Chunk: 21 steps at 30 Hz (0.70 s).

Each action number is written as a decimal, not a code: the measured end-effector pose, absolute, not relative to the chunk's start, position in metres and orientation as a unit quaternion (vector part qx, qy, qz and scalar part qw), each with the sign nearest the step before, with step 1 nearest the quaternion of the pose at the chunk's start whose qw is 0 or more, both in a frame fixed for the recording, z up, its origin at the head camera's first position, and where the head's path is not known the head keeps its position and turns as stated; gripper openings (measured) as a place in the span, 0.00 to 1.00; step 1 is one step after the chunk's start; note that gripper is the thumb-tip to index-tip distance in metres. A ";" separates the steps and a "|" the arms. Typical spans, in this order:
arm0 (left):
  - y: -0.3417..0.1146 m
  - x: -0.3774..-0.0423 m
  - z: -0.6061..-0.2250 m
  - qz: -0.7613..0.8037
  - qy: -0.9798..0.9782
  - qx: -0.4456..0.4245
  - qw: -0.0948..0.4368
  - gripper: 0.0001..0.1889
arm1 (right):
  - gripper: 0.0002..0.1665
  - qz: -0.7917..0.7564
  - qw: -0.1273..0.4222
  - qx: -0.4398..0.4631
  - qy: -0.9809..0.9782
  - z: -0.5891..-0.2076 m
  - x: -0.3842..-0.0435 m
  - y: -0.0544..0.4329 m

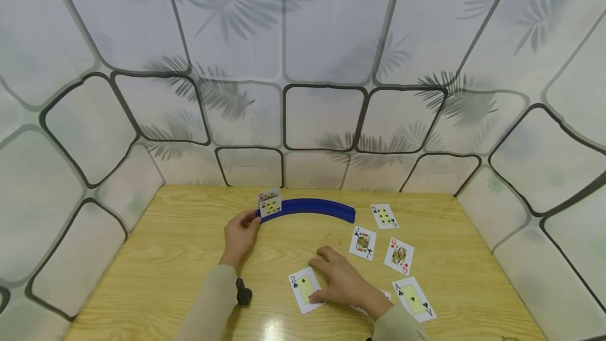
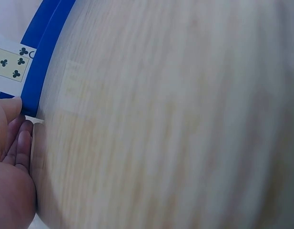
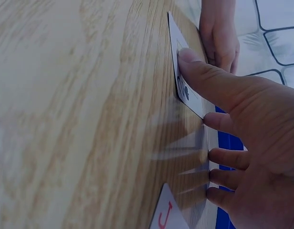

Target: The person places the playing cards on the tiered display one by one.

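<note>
I note wooden table (image 1: 161, 267), glare-spotted; leaf-print wall (image 1: 324, 117); left hand (image 1: 240, 237) pinching blue rack (image 1: 312, 206); right hand (image 1: 344, 280), fingers apart, thumb on card (image 1: 303, 287).

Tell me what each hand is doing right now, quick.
Left hand: closed, pinching the near-left end of the blue card rack.
Right hand: open, touching the black 2 card, not gripping it.

White glare low on the tabletop (image 1: 272, 272), soft blur in left wrist view, dim right wrist view
</note>
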<state>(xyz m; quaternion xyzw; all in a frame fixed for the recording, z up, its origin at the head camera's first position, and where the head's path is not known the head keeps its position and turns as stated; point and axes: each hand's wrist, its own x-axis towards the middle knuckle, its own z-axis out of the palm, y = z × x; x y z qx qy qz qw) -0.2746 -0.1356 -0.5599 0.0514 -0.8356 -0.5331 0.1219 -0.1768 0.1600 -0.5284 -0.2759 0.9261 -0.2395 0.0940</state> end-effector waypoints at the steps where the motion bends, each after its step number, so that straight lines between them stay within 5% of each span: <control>1: -0.136 -0.275 -0.560 -0.533 -0.836 0.051 0.122 0.16 | 0.47 -0.242 0.096 -0.275 0.926 -0.528 -0.177 0.160; 21: -0.135 -0.274 -0.558 -0.536 -0.834 0.054 0.119 0.16 | 0.43 -0.293 0.081 -0.262 0.916 -0.527 -0.176 0.152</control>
